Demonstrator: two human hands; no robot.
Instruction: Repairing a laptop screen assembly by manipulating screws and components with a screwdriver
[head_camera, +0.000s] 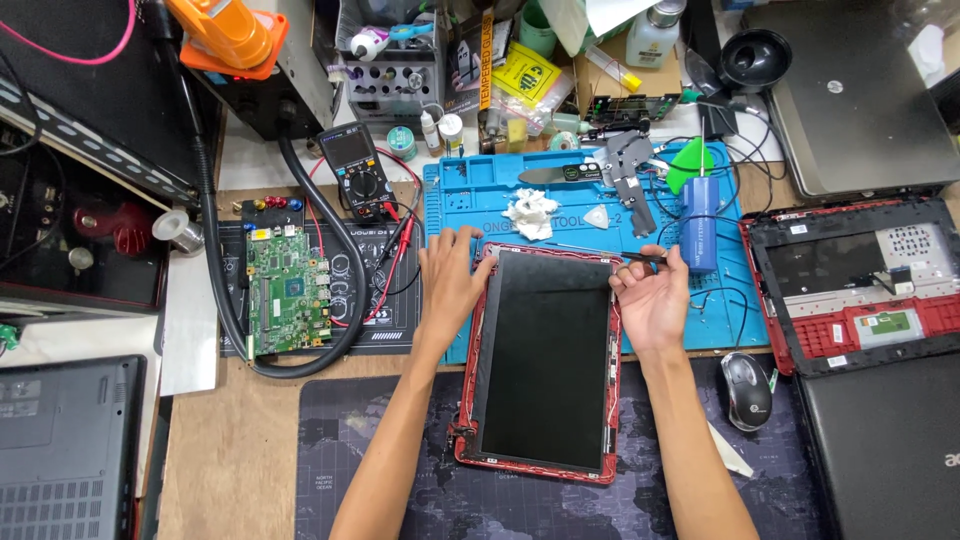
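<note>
A black rectangular laptop screen panel in a red plastic lid frame (545, 365) lies upright-lengthwise across the blue silicone repair mat (470, 195) and dark desk mat. The left hand (450, 285) rests flat, fingers spread and released, on its upper-left corner. The right hand (652, 300) pinches thin metal tweezers (610, 253) at the upper-right corner.

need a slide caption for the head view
Left hand steadies a red-framed laptop screen while the right hand holds tweezers at its top edge.

Black laptop (885, 450) cut off by right edge; grey laptop (65, 445) by left.
</note>
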